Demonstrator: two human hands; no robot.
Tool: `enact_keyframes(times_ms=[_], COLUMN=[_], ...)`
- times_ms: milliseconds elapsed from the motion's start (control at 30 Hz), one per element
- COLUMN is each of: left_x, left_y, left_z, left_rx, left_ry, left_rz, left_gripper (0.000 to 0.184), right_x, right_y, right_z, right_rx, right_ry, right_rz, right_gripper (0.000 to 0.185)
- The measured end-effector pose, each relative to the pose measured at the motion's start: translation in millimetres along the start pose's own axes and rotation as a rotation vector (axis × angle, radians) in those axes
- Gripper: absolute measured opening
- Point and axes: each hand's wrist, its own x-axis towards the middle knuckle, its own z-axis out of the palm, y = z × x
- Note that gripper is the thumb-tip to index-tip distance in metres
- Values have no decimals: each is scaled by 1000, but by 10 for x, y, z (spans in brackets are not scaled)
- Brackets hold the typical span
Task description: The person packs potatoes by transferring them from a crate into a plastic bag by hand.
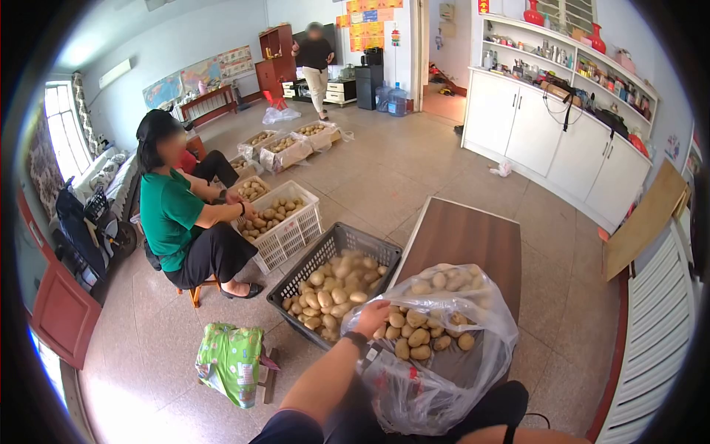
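My left hand (pixel 372 318), with a dark band on the wrist, is at the left rim of a clear plastic bag (pixel 414 392). Its fingers look closed on the plastic, though their tips are partly hidden. Inside the bag, several potatoes (pixel 419 337) lie spread over a dark surface. Just beyond this hand stands a black plastic crate (pixel 331 235) full of potatoes; some at its far right look blurred. My right hand (pixel 477 438) barely shows at the bottom edge below the bag, and its fingers cannot be made out.
A brown wooden table (pixel 466 237) stands beyond the bag. To the left, a person in a green shirt (pixel 171 214) sits at a white crate (pixel 296 235) of potatoes. A green bag (pixel 229 362) rests on a low stool. Another person (pixel 314 63) stands far back.
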Motion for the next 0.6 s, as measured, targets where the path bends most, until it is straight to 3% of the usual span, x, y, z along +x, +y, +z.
enact_keyframes(times_ms=[33,100,167,233,300,367,400,467,600], left_x=[13,65,73,-63,44,107,82,128,167], left_y=[-33,-100,-193,-24,-202,-260,-250,-230,-196], left_z=[-25,-90,-160,-164,-223,-217,-237,-225,-258], left_rx=[-5,-20,-5,-65,-34,31,16,74,34], left_ry=[7,23,-19,-41,-26,65,75,86,42], left_rz=[-5,-16,3,-31,33,39,47,104,21], left_gripper=[39,40,41,43,44,40,40,41,43], right_x=[308,182,374,372,669,667,675,613,878], right_y=[452,74,118,-102,77,-102,-172,-238,-172], right_z=[153,-458,-718,-1131,-1213,-1540,-1654,-1865,-2143], right_rx=[-216,56,-192,34,606,1335,1341,1572,1790], right_ry=[133,375,564,706,1025,1163,1129,1335,1352], right_rz=[-247,-50,-128,-91,-182,-223,-218,-552,-549], right_gripper=[36,35,14,18,22,23,23,22,22])
